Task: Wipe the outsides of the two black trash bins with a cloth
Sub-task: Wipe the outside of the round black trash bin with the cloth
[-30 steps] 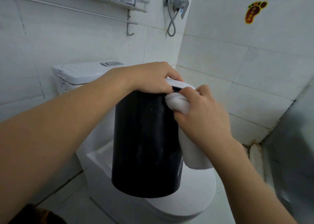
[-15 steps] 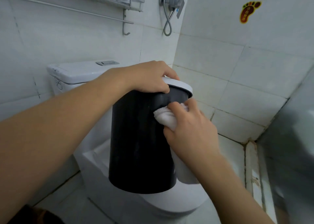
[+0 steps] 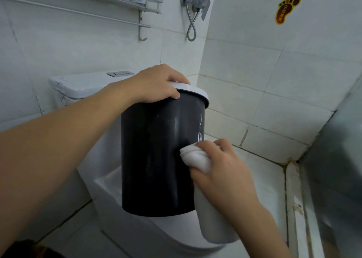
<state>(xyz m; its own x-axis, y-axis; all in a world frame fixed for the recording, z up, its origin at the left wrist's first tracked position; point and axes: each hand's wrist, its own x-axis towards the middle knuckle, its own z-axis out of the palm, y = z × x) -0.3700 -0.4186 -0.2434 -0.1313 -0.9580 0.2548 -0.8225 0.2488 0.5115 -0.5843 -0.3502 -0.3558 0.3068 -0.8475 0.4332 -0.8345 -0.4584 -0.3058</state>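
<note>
Bin [image 3: 156,150] upright, long axis vertical

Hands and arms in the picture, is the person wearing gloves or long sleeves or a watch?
No gloves. The left hand and the right hand are both bare. No sleeve shows on either forearm as far up as the picture goes. No watch, bracelet or ring can be seen either. The fingernails that show look short and plain.

The right hand [image 3: 221,171] and cloth [image 3: 195,158] slid down the bin [image 3: 154,152].
</note>
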